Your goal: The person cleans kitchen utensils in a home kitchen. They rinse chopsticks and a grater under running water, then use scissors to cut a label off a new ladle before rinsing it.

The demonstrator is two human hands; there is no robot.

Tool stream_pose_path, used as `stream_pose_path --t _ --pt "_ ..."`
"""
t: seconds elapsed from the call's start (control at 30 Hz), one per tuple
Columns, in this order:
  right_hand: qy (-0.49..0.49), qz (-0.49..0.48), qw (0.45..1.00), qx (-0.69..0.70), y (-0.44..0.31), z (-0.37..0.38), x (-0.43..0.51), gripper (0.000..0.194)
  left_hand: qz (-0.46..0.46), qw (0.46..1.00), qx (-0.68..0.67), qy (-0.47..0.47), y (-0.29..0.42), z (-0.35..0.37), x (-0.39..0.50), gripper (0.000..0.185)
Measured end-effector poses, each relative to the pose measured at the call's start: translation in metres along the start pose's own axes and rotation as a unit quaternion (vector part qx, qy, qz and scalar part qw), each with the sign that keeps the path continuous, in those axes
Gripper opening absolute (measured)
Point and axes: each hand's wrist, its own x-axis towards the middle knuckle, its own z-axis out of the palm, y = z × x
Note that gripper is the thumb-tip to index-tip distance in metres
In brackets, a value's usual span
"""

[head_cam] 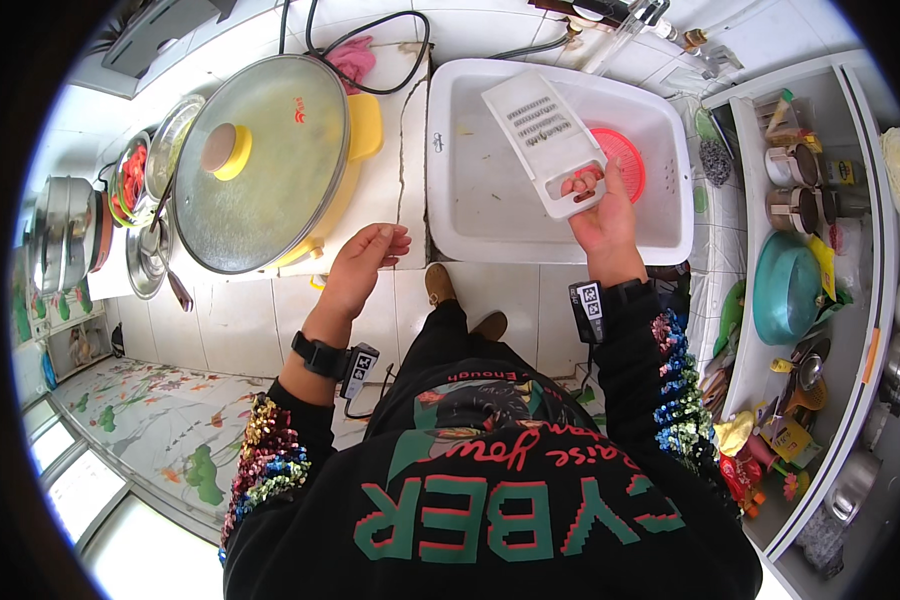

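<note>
My right hand (pixel 602 208) grips the handle end of a white plastic grater (pixel 538 135), its fingers through the handle opening. The grater is held over a white sink (pixel 487 217), tilted, with its rows of metal teeth facing up. Behind it in the sink lies a red plastic colander (pixel 621 160), partly hidden by the grater and my hand. My left hand (pixel 371 255) holds nothing; its fingers are loosely curled and apart, near the counter's front edge, between the sink and a yellow electric pan (pixel 330 217) with a glass lid (pixel 270 172).
A black cable (pixel 427 45) loops by a pink cloth (pixel 352 61) behind the pan. On the left stand a bowl of red food pieces (pixel 131 176), a metal bowl (pixel 171 139) and a steamer pot (pixel 64 232). A shelf on the right holds mugs (pixel 791 165) and a teal bowl (pixel 787 289). A faucet (pixel 645 19) is above the sink.
</note>
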Motion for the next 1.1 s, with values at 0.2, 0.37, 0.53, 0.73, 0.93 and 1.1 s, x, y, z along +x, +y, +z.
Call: stream_pose_path --t 0.2,0.37,0.53,0.73,0.93,1.1 --pt "-0.014 0.007 1.000 0.004 0.002 -0.003 -0.002 0.034 -0.001 1.000 0.000 -0.008 0.001 0.002 0.001 0.035" --pt "-0.043 -0.007 0.999 -0.022 0.000 -0.005 -0.005 0.031 -0.002 1.000 0.001 -0.014 0.000 0.004 0.002 0.035" --pt "-0.050 -0.032 0.992 -0.109 -0.001 -0.002 -0.010 0.029 -0.003 1.000 0.002 -0.018 -0.001 0.006 0.002 0.035" --pt "-0.056 -0.020 0.992 -0.109 0.001 -0.003 -0.017 0.028 0.005 0.999 0.018 -0.046 -0.001 0.012 0.006 0.035" --pt "-0.033 0.013 0.998 -0.054 0.005 -0.013 -0.033 0.028 0.103 0.970 0.184 -0.120 0.015 0.045 0.028 0.035" --pt "-0.055 0.004 0.995 -0.078 0.010 -0.017 -0.051 0.027 0.229 0.897 0.358 -0.119 0.036 0.087 0.055 0.041"
